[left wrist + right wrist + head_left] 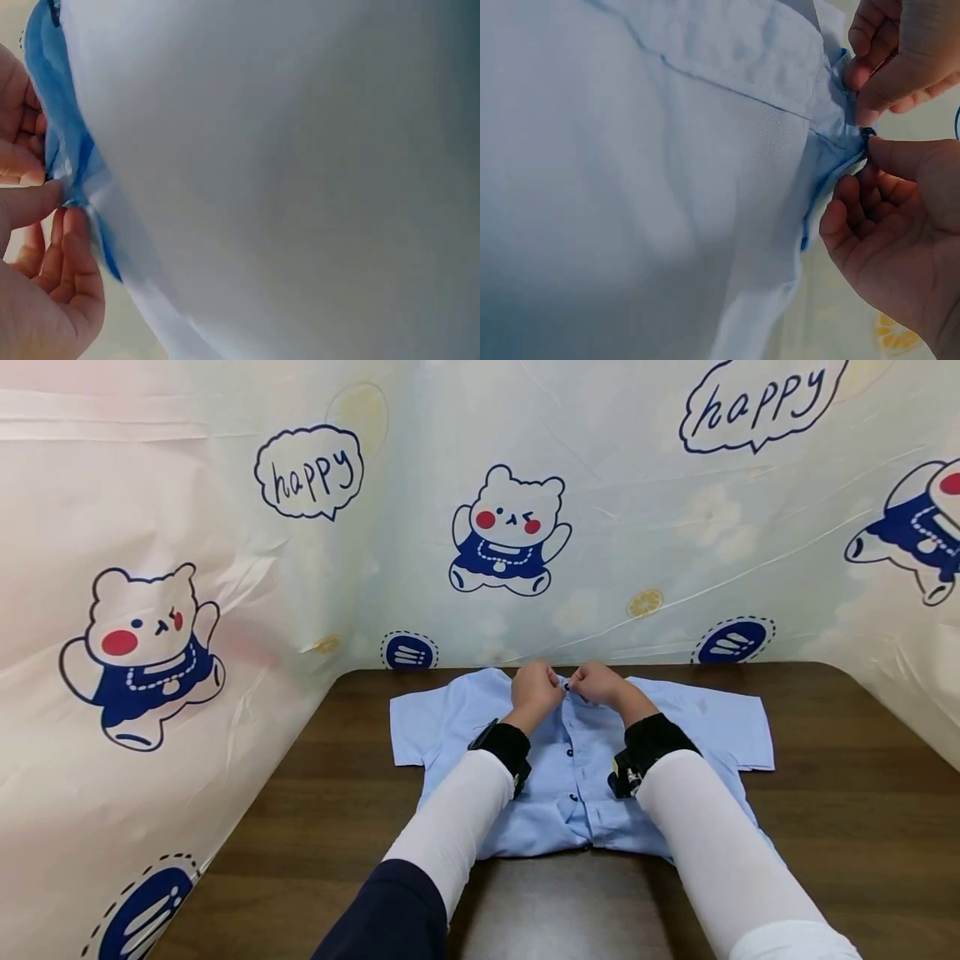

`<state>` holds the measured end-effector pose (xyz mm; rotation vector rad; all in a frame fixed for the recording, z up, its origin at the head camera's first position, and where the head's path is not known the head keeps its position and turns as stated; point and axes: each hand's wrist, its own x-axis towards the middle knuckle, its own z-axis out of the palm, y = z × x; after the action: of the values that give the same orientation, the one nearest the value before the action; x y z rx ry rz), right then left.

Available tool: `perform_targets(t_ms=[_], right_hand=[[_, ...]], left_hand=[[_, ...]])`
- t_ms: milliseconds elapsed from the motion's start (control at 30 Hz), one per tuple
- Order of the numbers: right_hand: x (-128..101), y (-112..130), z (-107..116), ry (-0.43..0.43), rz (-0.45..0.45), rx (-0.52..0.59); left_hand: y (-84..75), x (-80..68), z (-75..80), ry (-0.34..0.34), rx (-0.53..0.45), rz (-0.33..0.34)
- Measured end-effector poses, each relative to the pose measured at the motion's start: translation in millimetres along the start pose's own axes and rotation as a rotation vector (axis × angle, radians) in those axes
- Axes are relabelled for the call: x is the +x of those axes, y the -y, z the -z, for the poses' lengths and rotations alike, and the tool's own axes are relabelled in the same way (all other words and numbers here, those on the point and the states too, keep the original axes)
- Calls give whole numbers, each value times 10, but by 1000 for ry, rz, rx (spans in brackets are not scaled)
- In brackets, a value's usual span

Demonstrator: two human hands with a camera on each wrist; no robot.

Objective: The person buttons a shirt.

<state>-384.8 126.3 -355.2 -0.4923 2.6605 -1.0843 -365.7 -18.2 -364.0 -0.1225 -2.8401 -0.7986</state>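
Note:
A light blue short-sleeved shirt [525, 827] lies front up on the table, with dark buttons down its front. Near the collar, my left hand [534, 691] pinches the cloth of the front opening. Close beside it on the right, my right hand [597, 683] pinches the same spot, where a dark button [868, 133] shows at the right thumb tip. From the left wrist view, the left hand [52, 292] has thumb and fingertips on the shirt's edge. Whether the button is through its hole cannot be told.
Under the shirt is a dark brown wooden table [322, 843]. Behind and to the sides hangs a pale curtain [420, 443] printed with bears and "happy" bubbles. Lower on the shirt front sit more dark buttons [570, 752].

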Motion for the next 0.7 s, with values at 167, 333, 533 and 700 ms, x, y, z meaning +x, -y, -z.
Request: perform_targets(t_ms=[167, 333, 533, 700], right_hand=[[-93, 147, 54, -46, 45, -184], [-205, 276, 59, 39, 80, -367], [-288, 354, -119, 159, 65, -546], [-324, 391, -282, 120, 15, -643]], left_hand=[[42, -26, 97, 134, 53, -34], [65, -92, 193, 296, 124, -35], [71, -181, 158, 437, 196, -61], [39, -205, 98, 461, 211, -54]])
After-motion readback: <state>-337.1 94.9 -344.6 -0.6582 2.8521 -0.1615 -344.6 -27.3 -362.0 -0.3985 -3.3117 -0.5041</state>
